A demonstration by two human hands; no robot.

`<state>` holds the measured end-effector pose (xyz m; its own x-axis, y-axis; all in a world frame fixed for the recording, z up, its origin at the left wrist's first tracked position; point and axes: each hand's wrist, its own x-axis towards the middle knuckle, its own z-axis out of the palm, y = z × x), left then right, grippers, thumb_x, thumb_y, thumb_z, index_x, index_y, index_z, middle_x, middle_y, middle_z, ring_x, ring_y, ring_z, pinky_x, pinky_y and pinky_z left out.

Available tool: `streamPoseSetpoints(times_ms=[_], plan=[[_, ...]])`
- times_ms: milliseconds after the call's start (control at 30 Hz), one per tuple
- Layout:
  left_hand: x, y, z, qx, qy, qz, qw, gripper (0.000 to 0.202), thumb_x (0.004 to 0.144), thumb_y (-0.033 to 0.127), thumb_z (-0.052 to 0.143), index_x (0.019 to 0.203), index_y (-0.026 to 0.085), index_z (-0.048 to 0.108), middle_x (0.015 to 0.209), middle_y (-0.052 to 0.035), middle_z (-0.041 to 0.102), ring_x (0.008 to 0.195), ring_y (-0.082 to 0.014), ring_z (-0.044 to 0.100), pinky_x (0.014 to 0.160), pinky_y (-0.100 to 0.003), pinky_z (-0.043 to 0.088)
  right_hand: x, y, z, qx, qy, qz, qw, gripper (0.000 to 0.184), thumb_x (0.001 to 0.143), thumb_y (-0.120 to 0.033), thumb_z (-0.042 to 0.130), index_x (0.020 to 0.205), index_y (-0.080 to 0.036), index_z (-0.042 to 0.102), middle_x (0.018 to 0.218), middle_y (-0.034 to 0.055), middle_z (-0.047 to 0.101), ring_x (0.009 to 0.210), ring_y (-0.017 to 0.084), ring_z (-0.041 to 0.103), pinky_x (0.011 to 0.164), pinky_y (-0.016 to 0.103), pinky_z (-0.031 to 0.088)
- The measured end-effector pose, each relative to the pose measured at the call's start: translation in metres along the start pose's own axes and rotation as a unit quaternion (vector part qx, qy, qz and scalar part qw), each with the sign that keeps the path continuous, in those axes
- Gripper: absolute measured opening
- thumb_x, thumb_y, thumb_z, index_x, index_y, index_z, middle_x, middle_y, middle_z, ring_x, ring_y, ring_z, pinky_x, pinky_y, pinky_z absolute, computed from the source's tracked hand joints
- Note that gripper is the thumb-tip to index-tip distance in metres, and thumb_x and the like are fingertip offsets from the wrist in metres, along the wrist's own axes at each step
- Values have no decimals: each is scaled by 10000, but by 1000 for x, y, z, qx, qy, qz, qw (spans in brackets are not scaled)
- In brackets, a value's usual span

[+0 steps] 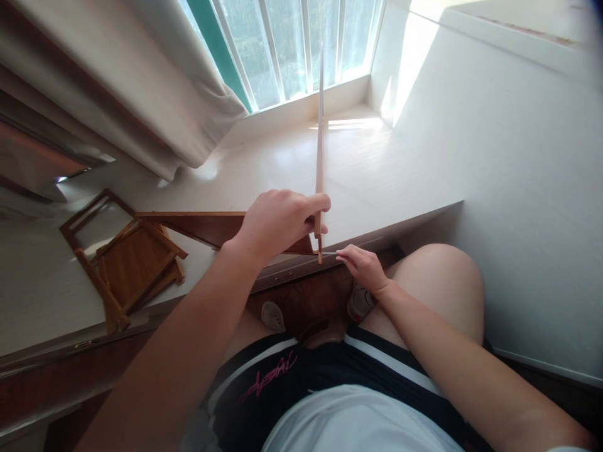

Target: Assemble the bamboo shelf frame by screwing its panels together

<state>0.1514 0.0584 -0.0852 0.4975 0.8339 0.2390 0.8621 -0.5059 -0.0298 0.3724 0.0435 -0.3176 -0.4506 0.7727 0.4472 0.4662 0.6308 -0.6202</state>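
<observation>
Brown wooden bar [320, 157], head view: over the white ledge [396, 169], near end pinched in the grip of the left hand [282, 220]. Thin pale rod [329, 253]: pinched by the right hand [362, 265], tip at that end. Wooden panel [221, 229]: left of bar. Wooden frame [136, 263]: far left.

The person's left forearm [188, 329] slants forward; the left hand [277, 220], its back uppermost, has its digits closed in a grip. The right hand [362, 265], nearer the body, pinches at the fingertips, its forearm [443, 358] angled inward. The hands are near each other but apart.
</observation>
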Motion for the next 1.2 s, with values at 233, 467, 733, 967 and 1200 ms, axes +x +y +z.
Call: streamPoseSetpoints(times_ms=[233, 467, 733, 967, 1200], plan=[[-2, 1, 0, 18, 5, -8, 1000, 323, 790, 533, 661, 1030, 318, 676, 742, -1, 725, 697, -230, 680, 567, -294, 359, 1, 2, 4, -23, -26, 13, 999, 266, 975, -300, 496, 1205, -261, 626, 945, 44, 703, 876, 185, 667, 799, 282, 500], [-2, 0, 2, -4, 6, -4, 1000, 301, 795, 508, 662, 1002, 292, 696, 776, -20, 741, 719, -223, 688, 588, -289, 391, 2, 7, 5, -29, -46, 25, 998, 255, 976, -336, 489, 1152, -261, 658, 889, 44, 700, 815, 180, 656, 751, 268, 475], [-1, -1, 2, -18, 2, -4, 1000, 262, 791, 464, 671, 978, 285, 711, 773, -23, 742, 711, -220, 685, 594, -289, 395, 4, 10, 6, -12, -48, 20, 999, 214, 979, -297, 479, 1052, -242, 673, 875, 45, 719, 846, 193, 667, 771, 281, 470], [-1, 0, 2, -17, 4, -3, 1000, 245, 800, 463, 665, 962, 287, 711, 756, -14, 737, 708, -212, 683, 597, -283, 392, 3, 15, 11, 5, -31, 17, 999, 210, 962, -247, 491, 1030, -232, 688, 926, 58, 744, 884, 216, 682, 812, 330, 505], [-1, 0, 2, -16, 6, 0, 1000, 269, 802, 498, 658, 945, 278, 714, 729, -25, 728, 696, -217, 681, 593, -291, 388, 4, 14, 11, 26, -34, 38, 998, 206, 944, -216, 499, 1012, -232, 693, 928, 62, 753, 884, 226, 696, 795, 334, 512]])
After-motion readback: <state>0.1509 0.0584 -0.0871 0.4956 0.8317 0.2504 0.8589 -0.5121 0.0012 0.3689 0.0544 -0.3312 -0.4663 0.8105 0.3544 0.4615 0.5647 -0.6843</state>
